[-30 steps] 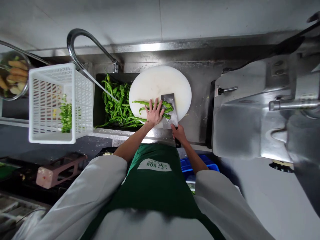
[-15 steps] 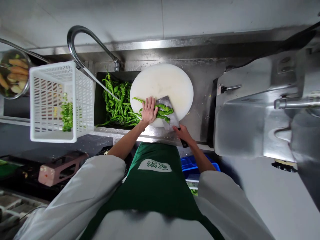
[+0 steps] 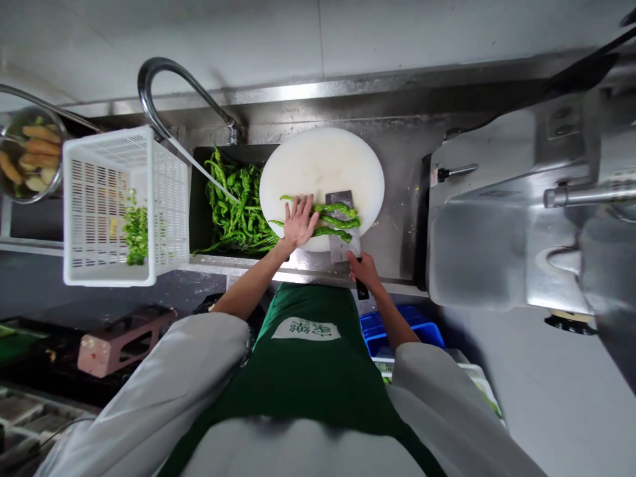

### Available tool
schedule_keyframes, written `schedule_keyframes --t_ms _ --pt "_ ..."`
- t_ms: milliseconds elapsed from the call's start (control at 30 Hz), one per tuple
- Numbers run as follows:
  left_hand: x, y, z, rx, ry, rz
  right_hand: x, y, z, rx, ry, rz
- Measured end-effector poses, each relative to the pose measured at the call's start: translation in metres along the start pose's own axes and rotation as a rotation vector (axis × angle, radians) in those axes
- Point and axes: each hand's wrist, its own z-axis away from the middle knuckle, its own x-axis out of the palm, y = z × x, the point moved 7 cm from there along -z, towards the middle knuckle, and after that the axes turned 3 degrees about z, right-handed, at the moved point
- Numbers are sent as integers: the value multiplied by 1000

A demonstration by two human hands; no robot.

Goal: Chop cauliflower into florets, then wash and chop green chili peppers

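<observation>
Several long green peppers (image 3: 335, 220) lie side by side across a round white cutting board (image 3: 322, 159). My left hand (image 3: 299, 224) rests on them with its fingers spread, palm down. In my right hand (image 3: 364, 269) is the dark handle of a cleaver (image 3: 342, 250). The cleaver's wide blade lies flat under the peppers' right part, near the board's front edge. To the left of the board, a black bin (image 3: 199, 192) holds a heap of whole green peppers.
A white basket (image 3: 171, 212) with cut green pieces stands at the left, under a curved faucet (image 3: 163, 63). Beyond it is a bowl of vegetables (image 3: 40, 156). A metal machine (image 3: 477, 252) stands at the right. Blue crates (image 3: 424, 328) sit below the counter.
The peppers and my left hand have shifted slightly right. The cleaver has turned so that its blade points more straight away from me, and the peppers' right ends lie farther right.
</observation>
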Motion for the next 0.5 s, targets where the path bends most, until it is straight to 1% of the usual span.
schedule_keyframes --t_ms 100,200,400,500 --pt "2 -1 6 -21 6 -47 -12 7 4 2 11 -30" --pt "6 0 8 -20 -2 -55 -14 10 2 18 -5 13" --pt "9 1 7 -8 -25 -52 -10 10 -2 -7 -52 39" --pt "10 3 6 0 -34 -50 1 4 -4 -36 -64 86"
